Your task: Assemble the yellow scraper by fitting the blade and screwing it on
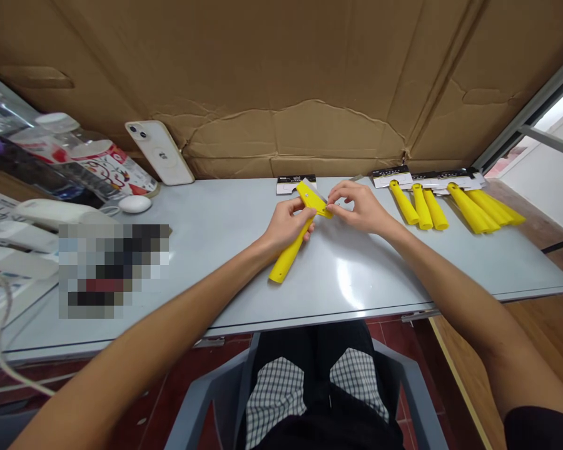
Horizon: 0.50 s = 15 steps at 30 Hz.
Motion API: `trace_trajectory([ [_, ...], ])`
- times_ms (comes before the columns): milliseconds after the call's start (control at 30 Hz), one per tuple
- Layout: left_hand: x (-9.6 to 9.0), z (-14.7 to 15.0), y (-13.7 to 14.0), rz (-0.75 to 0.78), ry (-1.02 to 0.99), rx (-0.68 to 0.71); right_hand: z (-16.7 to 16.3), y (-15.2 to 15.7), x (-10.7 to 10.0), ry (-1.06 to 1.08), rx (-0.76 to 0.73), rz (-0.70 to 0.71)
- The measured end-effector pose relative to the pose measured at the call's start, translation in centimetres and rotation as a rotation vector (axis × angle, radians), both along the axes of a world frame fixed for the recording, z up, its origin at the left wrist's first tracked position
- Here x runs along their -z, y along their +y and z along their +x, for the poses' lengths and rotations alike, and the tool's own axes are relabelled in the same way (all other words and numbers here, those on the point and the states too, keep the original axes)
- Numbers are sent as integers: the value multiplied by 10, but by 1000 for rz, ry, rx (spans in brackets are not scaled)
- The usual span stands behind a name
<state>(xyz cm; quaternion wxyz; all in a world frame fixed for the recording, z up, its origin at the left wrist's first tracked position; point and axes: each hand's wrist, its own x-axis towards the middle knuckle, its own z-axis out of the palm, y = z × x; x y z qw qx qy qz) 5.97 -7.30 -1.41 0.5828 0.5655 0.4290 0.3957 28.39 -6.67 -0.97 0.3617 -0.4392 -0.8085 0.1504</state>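
Observation:
My left hand (288, 225) is closed around a yellow scraper (288, 256), near where its tubular handle meets the flat triangular head. The handle slants down toward the table's front edge, and a pale metal blade (315, 190) shows along the head. At the right corner of the head, my right hand (359, 206) has its thumb and fingers pinched together. Whatever sits in that pinch is too small to make out. Just behind the scraper lies a black-and-white printed card (286, 184). A thin grey strip (356, 178) shows behind my right fingers.
Several yellow-handled scrapers (469, 209) with printed cards lie to the right on the white table (244, 262). At the left are a phone (161, 153) leaning on the cardboard (281, 75), a mouse (135, 204), bottles (117, 165) and a blurred patch (115, 272).

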Motion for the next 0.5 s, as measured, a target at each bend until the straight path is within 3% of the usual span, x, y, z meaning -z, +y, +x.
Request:
trace_trajectory([
  [333,-2,0,-3,69,28,4,-9,-4,4,143,39,-129],
  [500,-4,-1,-5,90,21,22,-9,1,9,359,1,-319],
])
